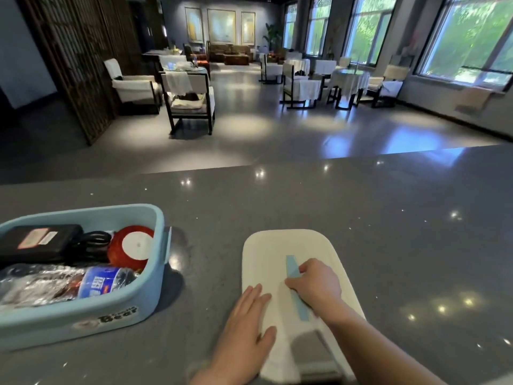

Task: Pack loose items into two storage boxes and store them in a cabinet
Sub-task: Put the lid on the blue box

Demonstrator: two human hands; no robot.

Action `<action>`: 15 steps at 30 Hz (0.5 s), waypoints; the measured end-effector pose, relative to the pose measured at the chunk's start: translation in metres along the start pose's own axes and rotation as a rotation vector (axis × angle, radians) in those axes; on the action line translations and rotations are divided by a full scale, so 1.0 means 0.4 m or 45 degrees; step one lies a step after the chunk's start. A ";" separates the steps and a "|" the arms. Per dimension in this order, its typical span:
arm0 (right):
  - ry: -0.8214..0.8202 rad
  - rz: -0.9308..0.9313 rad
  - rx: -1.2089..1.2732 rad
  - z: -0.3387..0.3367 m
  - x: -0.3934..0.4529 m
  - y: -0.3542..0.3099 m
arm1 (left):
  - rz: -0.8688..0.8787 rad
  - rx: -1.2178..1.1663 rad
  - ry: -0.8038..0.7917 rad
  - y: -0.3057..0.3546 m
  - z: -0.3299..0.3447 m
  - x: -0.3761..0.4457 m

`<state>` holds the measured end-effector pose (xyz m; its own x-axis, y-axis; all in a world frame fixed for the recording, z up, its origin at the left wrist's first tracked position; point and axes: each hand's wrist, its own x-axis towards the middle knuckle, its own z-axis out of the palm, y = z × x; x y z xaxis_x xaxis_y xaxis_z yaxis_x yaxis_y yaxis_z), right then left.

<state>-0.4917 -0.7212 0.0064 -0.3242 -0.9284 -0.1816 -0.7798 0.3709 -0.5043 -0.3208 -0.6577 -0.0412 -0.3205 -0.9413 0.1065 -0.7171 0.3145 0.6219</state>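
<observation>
While the head view looks down over a speckled grey stone worktop (361,218), a white rounded-rectangular plastic lid (280,245) lies flat near its front edge, with a pale blue strip handle (294,284) running along its middle. The right hand (315,284) sits on this lid with fingers curled round the blue handle, grasping it. The left hand (243,326) lies just beside it, fingers straight and flat, pressing on the lid's left part and holding nothing. Whether a box sits beneath the lid cannot be told; a grey shape near the lid's front end is blurred.

Left of the lid and apart from it stands a light blue plastic storage box (133,309), uncovered, with a bear label on its front wall. Inside lie a black rectangular power adapter (39,240) with its coiled black cable (93,241), a red round object with a white centre (131,247), a blue-labelled bottle (100,282) lying on its side, and what looks like crinkled clear wrapping (33,284).

Beyond the worktop spreads a lounge with white-covered chairs (133,84) and tall windows (469,37).
</observation>
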 end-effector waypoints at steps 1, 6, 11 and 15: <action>0.021 -0.017 -0.001 -0.010 -0.012 0.001 | 0.007 -0.014 0.004 -0.002 -0.012 -0.006; 0.210 -0.272 0.027 -0.113 -0.088 -0.024 | 0.119 -0.002 0.098 0.010 -0.114 -0.001; 0.384 -0.605 -0.154 -0.234 -0.151 -0.150 | 0.293 0.125 0.260 0.054 -0.267 0.004; 0.374 -0.870 -0.182 -0.204 -0.196 -0.316 | 0.307 0.196 0.463 0.006 -0.387 -0.037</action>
<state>-0.4114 -0.6937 0.1535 0.1426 -0.9162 0.3745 -0.9136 -0.2674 -0.3063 -0.2219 -0.6619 0.0789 -0.2710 -0.8124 0.5164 -0.7413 0.5183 0.4264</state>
